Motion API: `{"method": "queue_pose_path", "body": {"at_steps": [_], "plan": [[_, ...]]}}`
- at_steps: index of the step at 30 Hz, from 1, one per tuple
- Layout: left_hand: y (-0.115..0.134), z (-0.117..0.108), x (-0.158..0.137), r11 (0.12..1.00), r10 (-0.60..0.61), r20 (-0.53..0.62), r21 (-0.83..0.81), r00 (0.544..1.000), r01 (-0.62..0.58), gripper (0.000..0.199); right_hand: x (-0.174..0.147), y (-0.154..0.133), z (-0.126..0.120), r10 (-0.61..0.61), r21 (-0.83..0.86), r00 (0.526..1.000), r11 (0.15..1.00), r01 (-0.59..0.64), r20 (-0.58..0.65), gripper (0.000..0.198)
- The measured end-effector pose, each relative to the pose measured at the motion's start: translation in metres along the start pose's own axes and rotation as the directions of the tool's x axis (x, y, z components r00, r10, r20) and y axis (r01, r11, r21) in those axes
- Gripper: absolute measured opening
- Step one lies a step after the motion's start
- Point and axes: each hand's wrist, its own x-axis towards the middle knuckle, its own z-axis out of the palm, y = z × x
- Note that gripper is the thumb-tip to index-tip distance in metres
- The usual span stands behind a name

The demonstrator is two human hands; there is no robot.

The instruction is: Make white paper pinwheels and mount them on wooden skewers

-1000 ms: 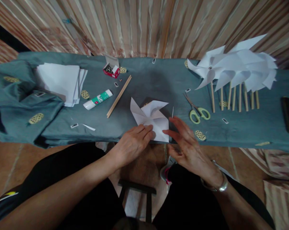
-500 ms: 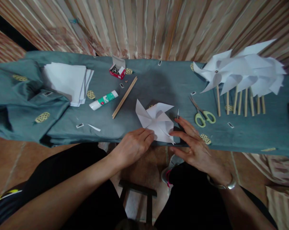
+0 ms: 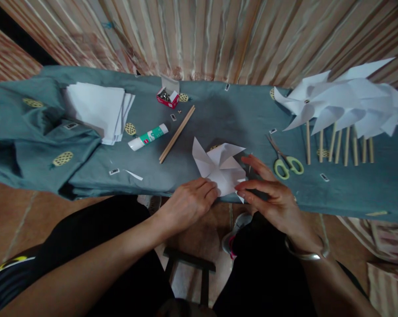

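A white paper pinwheel (image 3: 219,169) with folded blades lies at the front edge of the cloth-covered table. My left hand (image 3: 192,199) has its fingers closed on the pinwheel's lower left edge. At the lower right edge, the thumb and a finger of my right hand (image 3: 274,200) pinch the paper, while the index finger reaches out above. Part of the paper is hidden under the fingers of both hands. Two wooden sticks (image 3: 177,134) lie side by side to the left, beside a glue stick (image 3: 148,137). Green-handled scissors (image 3: 288,166) rest right of my right hand.
Finished-looking pinwheels (image 3: 345,103) on sticks lie overlapped at the right. A stack of white paper (image 3: 95,108) is at the left. Near the back stands an open red box (image 3: 168,97) of small metal pieces. A paper strip (image 3: 133,175) lies near the front edge.
The thumb and finger of my right hand have come together at the pinwheel's right corner. My left hand keeps its hold. The whole view has shifted slightly.
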Motion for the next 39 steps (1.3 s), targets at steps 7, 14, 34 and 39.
{"method": "queue_pose_path", "body": {"at_steps": [7,14,34,39], "plan": [[0.002,-0.001,-0.001,1.000,-0.011,0.052,-0.008,0.999,0.012,0.015,0.015,-0.008,0.010,-0.023,-0.068,0.999,0.997,0.021,-0.025,0.014],[0.003,-0.001,-0.004,0.999,-0.042,0.011,-0.027,0.999,0.042,0.023,0.029,-0.010,0.022,-0.081,-0.116,0.993,0.991,0.071,-0.088,0.013],[0.002,0.006,-0.004,0.766,-0.301,0.119,-0.561,0.946,0.314,0.034,0.037,0.002,0.035,-0.105,-0.162,0.991,0.983,0.091,-0.078,0.017],[0.000,0.007,-0.004,0.743,-0.312,0.119,-0.588,0.943,0.320,0.033,0.035,0.001,0.033,-0.101,-0.169,0.990,0.982,0.083,-0.102,0.019]]}}
